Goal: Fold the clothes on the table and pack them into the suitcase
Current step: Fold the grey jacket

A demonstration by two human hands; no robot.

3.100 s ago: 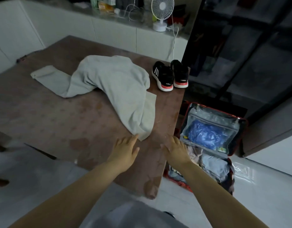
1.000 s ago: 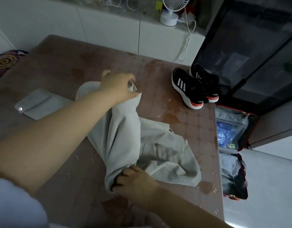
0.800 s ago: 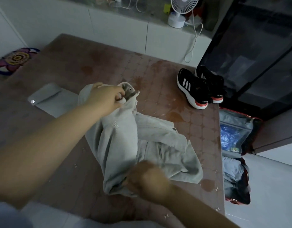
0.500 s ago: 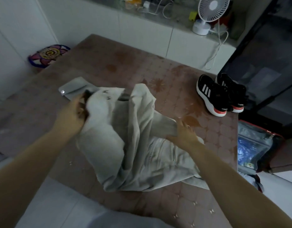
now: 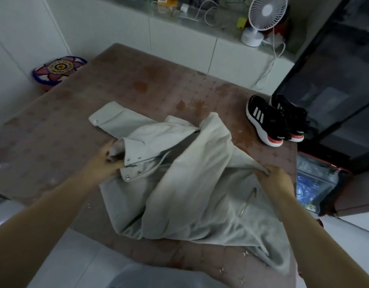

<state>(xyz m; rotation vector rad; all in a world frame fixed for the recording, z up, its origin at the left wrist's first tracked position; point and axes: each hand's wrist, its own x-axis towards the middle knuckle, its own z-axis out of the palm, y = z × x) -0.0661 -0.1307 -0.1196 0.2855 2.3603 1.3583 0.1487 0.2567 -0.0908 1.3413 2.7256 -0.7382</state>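
Note:
A light grey jacket (image 5: 191,190) lies crumpled across the near half of the brown table (image 5: 138,84). One sleeve with a snap cuff stretches toward the far left. My left hand (image 5: 102,163) grips the jacket's snap-studded edge at its left side. My right hand (image 5: 277,179) pinches a raised fold of the fabric at the right side, beside a zipped pocket. The open suitcase (image 5: 318,183) sits on the floor past the table's right edge, with a blue bag behind its clear pocket.
A pair of black sneakers (image 5: 277,119) with orange soles stands at the table's far right corner. A white fan (image 5: 262,15) and cables sit on the white cabinet behind. A patterned cushion (image 5: 59,69) lies beyond the table's left side. Dark glass doors rise at the right.
Both hands have spread the jacket wider: the left hand moved down to the snap edge, the right hand shifted right and now pinches a fold. The sleeve lies stretched out more.

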